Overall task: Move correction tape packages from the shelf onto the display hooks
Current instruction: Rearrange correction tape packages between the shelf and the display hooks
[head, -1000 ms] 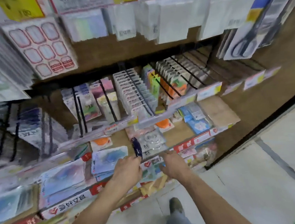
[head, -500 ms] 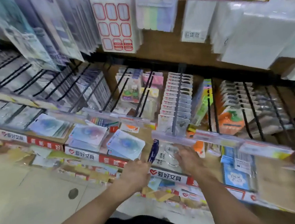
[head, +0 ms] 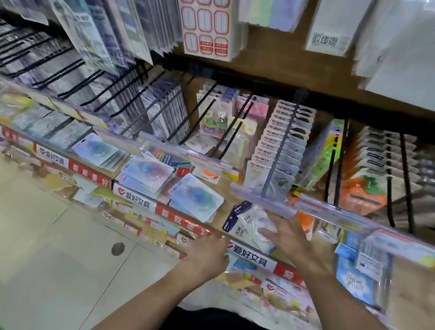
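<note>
A small pile of clear correction tape packages (head: 252, 224) lies on the shelf (head: 247, 256) under the price rail. My right hand (head: 288, 237) rests flat on this pile with its fingers spread. My left hand (head: 209, 255) is at the shelf's front edge, fingers curled, pinching the lower end of a dark blue-backed package (head: 234, 215) that stands up beside the pile. Above, a display hook (head: 275, 157) carries a full row of white carded packages (head: 285, 144).
A clear price rail (head: 263, 203) runs across just above my hands. More black hooks (head: 329, 182) with orange and green packs hang to the right. Stacks of blue carded packs (head: 195, 197) lie on the shelf to the left. Pale floor tiles (head: 48, 243) are at the lower left.
The view has swung left and closer to the shelf. My right hand has reached forward onto the clear packages. My left hand still holds the dark blue package at the shelf's edge.
</note>
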